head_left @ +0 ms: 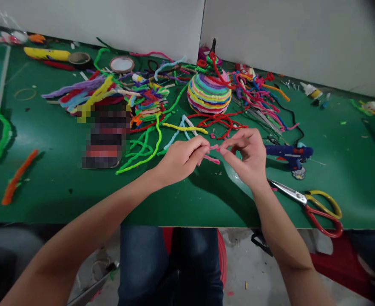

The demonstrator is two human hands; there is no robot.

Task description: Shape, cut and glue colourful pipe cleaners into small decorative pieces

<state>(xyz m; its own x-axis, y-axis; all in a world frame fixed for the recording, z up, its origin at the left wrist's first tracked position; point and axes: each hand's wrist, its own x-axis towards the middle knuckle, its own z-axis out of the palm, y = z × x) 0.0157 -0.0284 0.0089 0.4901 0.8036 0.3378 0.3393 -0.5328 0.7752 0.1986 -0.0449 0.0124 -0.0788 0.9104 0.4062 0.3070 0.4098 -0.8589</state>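
Note:
My left hand [187,158] is closed in a pinch on a short pink pipe cleaner [212,160], whose two ends stick out to the right past the fingertips. Fingertips of my right hand [245,158] pinch the upper end, where a small darker pink bit shows. Both hands hover above the green table's front half. Just behind them lie red pipe cleaners [225,123] and a yellow one [186,128]. A ball wound in striped pipe cleaners [209,94] stands further back. To the right of my right hand are a blue glue gun [289,152] and scissors [302,199].
Piles of coloured pipe cleaners [101,91] lie on the green table [136,199]. A pixelated dark object [103,140] lies left of my hands. An orange pipe cleaner [20,176] is far left. Tape rolls [122,64] and a glue bottle [311,91] sit toward the back wall.

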